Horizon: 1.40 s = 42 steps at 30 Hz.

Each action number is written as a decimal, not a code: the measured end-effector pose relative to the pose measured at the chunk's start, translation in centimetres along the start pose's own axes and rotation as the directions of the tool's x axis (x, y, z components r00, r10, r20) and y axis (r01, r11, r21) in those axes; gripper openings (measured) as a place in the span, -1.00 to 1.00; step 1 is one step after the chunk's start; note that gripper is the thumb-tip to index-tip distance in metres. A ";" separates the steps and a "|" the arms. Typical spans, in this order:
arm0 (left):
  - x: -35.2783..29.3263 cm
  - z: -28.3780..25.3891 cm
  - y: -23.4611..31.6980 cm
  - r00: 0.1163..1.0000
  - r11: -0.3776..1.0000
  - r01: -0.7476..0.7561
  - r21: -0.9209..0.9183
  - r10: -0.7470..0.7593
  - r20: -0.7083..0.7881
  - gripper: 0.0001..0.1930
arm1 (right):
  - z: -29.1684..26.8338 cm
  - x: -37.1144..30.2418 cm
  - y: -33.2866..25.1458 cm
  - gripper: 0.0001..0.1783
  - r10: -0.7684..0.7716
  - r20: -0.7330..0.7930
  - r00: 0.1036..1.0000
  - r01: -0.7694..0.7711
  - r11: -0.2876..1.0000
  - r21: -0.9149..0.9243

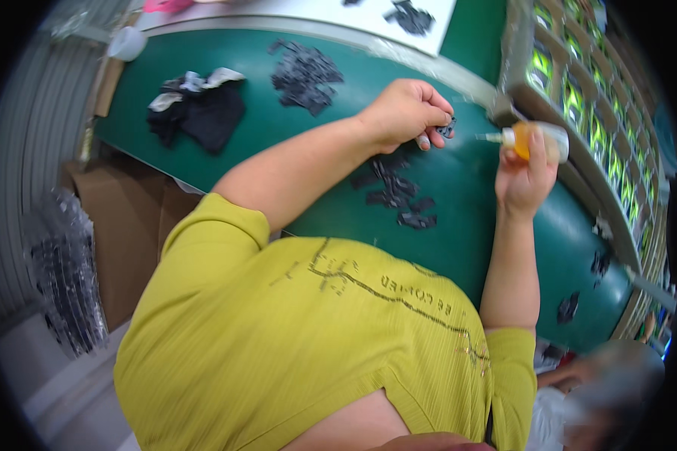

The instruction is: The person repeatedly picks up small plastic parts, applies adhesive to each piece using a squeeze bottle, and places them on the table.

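Observation:
Between the thumb and fingers of my left hand (410,116) is a small black part (446,128); its exact kind is too small to tell. My right hand (528,173) grips a clear squeeze bottle (553,143) of amber liquid, tilted on its side. The bottle's thin nozzle (492,137) points left at the black part, with a gap between them. Just below my left hand, a loose pile of flat black pieces (391,188) lies on the green tabletop (459,210).
Farther left lie a bigger heap of black pieces (305,75) and a black cloth (210,116). A divided rack (523,83) with bright green items runs along the right. An open cardboard box (120,225) stands at the left. Another person (609,398) is at lower right.

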<state>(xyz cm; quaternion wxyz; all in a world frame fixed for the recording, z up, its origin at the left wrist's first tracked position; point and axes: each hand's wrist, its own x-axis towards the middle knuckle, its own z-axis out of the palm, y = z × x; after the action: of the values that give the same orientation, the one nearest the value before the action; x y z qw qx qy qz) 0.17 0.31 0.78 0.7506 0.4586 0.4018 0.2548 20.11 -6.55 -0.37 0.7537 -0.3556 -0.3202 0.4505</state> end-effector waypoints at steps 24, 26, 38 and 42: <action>-2.7 -20.4 6.7 0.825 0.392 0.373 0.841 0.276 -0.494 -0.72 | 1.3 -0.2 0.2 -0.85 0.014 -0.005 1.000 -0.015 0.995 -0.096; -3.4 -19.6 6.9 0.815 0.519 0.349 0.780 0.243 -0.526 -0.76 | 1.5 -0.4 0.1 -0.86 0.008 0.001 1.000 -0.008 0.995 -0.104; -2.6 -4.2 3.5 0.996 0.989 -0.067 0.133 0.058 0.066 -0.76 | 1.1 -0.5 0.0 -0.87 0.035 0.007 0.999 -0.035 0.998 -0.050; -1.1 -0.5 1.2 0.993 0.994 0.037 0.098 -0.048 0.105 -0.81 | 1.0 -0.2 0.1 -0.89 0.005 -0.014 1.000 -0.005 0.999 -0.036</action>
<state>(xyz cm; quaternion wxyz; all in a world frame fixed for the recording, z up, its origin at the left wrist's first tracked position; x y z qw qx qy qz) -0.89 0.30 2.06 0.7534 0.4984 0.3824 0.1942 19.21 -6.41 0.04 0.7484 -0.3729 -0.3219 0.4441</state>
